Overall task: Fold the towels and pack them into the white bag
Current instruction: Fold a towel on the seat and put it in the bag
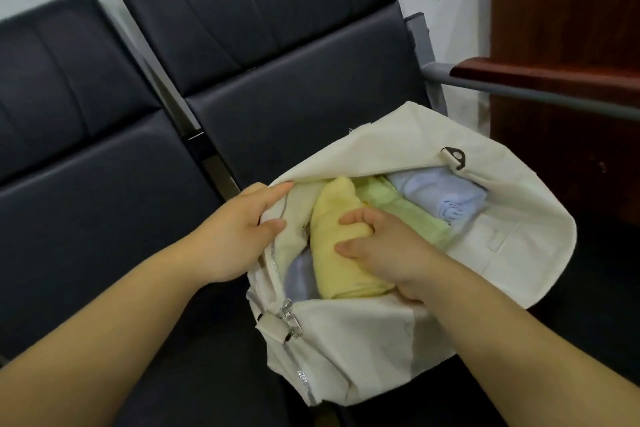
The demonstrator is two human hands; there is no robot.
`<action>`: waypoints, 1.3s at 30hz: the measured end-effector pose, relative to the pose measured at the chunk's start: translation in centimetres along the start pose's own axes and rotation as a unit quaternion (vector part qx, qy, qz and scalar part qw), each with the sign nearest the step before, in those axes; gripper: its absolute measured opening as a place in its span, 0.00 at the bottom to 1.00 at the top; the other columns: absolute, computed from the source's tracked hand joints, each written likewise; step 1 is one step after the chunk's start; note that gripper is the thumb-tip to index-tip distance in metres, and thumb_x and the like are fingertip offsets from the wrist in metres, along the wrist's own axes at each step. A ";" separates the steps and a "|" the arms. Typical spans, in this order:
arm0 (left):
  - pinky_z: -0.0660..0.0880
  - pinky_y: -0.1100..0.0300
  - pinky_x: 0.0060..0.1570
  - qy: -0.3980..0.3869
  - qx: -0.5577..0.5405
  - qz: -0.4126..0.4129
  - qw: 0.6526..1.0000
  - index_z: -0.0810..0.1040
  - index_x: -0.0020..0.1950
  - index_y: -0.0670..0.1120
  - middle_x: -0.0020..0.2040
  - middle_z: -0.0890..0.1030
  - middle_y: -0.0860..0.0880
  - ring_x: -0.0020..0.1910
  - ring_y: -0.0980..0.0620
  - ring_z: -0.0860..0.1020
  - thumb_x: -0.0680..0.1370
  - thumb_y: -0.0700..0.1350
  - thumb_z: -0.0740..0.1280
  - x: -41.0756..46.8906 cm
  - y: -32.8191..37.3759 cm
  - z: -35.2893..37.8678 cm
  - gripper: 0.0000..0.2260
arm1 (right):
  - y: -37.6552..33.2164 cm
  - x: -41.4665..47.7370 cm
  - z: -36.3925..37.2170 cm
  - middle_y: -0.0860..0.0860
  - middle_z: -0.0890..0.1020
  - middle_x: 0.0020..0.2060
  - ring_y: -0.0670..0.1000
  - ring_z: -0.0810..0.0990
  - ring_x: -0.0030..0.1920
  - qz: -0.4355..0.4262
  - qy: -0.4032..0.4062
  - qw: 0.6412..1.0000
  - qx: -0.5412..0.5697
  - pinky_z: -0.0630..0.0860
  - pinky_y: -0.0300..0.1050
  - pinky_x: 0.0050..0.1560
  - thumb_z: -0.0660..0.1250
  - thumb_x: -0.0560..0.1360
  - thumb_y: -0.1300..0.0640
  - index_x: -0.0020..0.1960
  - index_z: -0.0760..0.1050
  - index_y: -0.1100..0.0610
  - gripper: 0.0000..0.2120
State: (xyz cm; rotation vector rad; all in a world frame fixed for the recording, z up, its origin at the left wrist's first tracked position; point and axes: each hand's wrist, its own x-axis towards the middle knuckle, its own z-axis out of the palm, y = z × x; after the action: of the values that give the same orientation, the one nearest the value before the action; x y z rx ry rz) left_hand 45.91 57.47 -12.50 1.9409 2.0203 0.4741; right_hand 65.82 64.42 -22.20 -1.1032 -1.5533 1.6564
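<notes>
The right hand [377, 246] grips the folded yellow towel [336, 253] inside the white bag [363, 340] on the seat [104, 218]; the left hand [239, 222] pinches the rim open. Press it flat beside the green towel [408, 215].

I see the bag [363, 340] lying on the right-hand seat [294, 128], a second seat [86, 212] to its left, an armrest [512, 73] behind-right. Inside it, the rolled towel [332, 199] lies leftmost, the middle towel [412, 215] beside it, the far towel [440, 191] rightmost.
</notes>
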 end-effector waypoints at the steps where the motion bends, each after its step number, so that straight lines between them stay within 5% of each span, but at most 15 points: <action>1: 0.74 0.61 0.58 0.001 -0.003 0.001 1.000 0.64 0.78 0.60 0.56 0.73 0.62 0.54 0.67 0.74 0.84 0.44 0.62 -0.3 0.4 0.0 0.24 | -0.2 0.2 0.1 0.49 0.81 0.53 0.47 0.80 0.48 0.008 -0.007 1.000 0.004 0.78 0.40 0.46 0.76 0.72 0.58 0.59 0.78 0.47 0.17; 10: 0.68 0.67 0.61 0.043 0.036 0.016 0.998 0.63 0.79 0.59 0.57 0.71 0.64 0.60 0.65 0.72 0.85 0.44 0.60 -1.5 2.1 -1.4 0.24 | -1.9 2.0 4.0 0.54 0.81 0.62 0.52 0.81 0.61 0.066 -0.152 0.985 0.052 0.79 0.50 0.64 0.75 0.75 0.60 0.63 0.80 0.50 0.18; 17: 0.67 0.71 0.59 0.037 0.068 0.007 0.997 0.62 0.80 0.58 0.59 0.72 0.60 0.60 0.65 0.71 0.84 0.44 0.61 -2.7 1.8 -2.3 0.25 | -2.8 1.4 4.7 0.47 0.76 0.66 0.45 0.73 0.59 0.021 -0.266 0.935 -0.232 0.70 0.36 0.57 0.71 0.77 0.58 0.72 0.75 0.49 0.23; 21: 0.68 0.67 0.62 0.020 0.076 0.006 0.997 0.60 0.81 0.58 0.60 0.71 0.62 0.61 0.64 0.71 0.85 0.45 0.60 -3.2 1.8 -2.3 0.25 | -4.0 2.0 5.2 0.49 0.76 0.66 0.49 0.76 0.63 0.035 -0.260 0.945 -0.196 0.74 0.45 0.66 0.72 0.76 0.55 0.73 0.71 0.43 0.28; 24: 0.71 0.61 0.64 0.010 0.088 0.012 0.996 0.59 0.81 0.58 0.59 0.70 0.62 0.60 0.62 0.72 0.85 0.46 0.59 -3.4 1.9 -2.0 0.25 | -4.7 2.6 6.0 0.51 0.73 0.70 0.53 0.73 0.68 -0.035 -0.219 0.921 -0.320 0.69 0.48 0.71 0.69 0.78 0.49 0.73 0.72 0.44 0.24; 28: 0.71 0.64 0.60 0.012 0.093 0.000 0.996 0.58 0.81 0.60 0.57 0.70 0.63 0.58 0.63 0.72 0.85 0.46 0.59 -3.9 1.4 -2.1 0.25 | -3.8 2.5 6.6 0.54 0.65 0.78 0.56 0.64 0.76 -0.036 -0.251 0.883 -0.394 0.61 0.46 0.72 0.61 0.83 0.48 0.80 0.62 0.46 0.25; 32: 0.69 0.68 0.56 0.022 0.092 -0.003 0.995 0.57 0.81 0.61 0.56 0.69 0.63 0.58 0.63 0.72 0.85 0.46 0.60 -4.5 1.0 -2.2 0.26 | -2.5 3.6 7.3 0.57 0.63 0.77 0.60 0.64 0.75 -0.024 -0.236 0.866 -0.441 0.62 0.53 0.74 0.60 0.82 0.43 0.77 0.66 0.46 0.25; 36: 0.67 0.70 0.55 0.032 0.093 -0.003 0.995 0.56 0.82 0.60 0.56 0.68 0.65 0.59 0.64 0.70 0.85 0.46 0.60 -4.7 0.9 -2.3 0.27 | -1.0 4.0 8.0 0.55 0.68 0.69 0.59 0.66 0.70 -0.159 -0.098 0.903 -0.386 0.60 0.45 0.74 0.67 0.78 0.47 0.68 0.78 0.49 0.19; 39: 0.66 0.72 0.55 0.033 0.102 0.007 0.994 0.55 0.82 0.59 0.56 0.67 0.67 0.59 0.67 0.69 0.85 0.46 0.60 -4.9 1.0 -2.1 0.27 | 0.2 4.1 8.1 0.52 0.78 0.64 0.53 0.76 0.65 -0.192 -0.129 0.932 -0.279 0.67 0.40 0.70 0.67 0.79 0.57 0.66 0.80 0.54 0.16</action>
State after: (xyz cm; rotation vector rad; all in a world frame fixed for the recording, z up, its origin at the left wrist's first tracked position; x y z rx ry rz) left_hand 46.13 52.54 -10.24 2.0840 2.1729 0.3522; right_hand 56.80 64.08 -23.33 -0.7770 -2.3337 1.1519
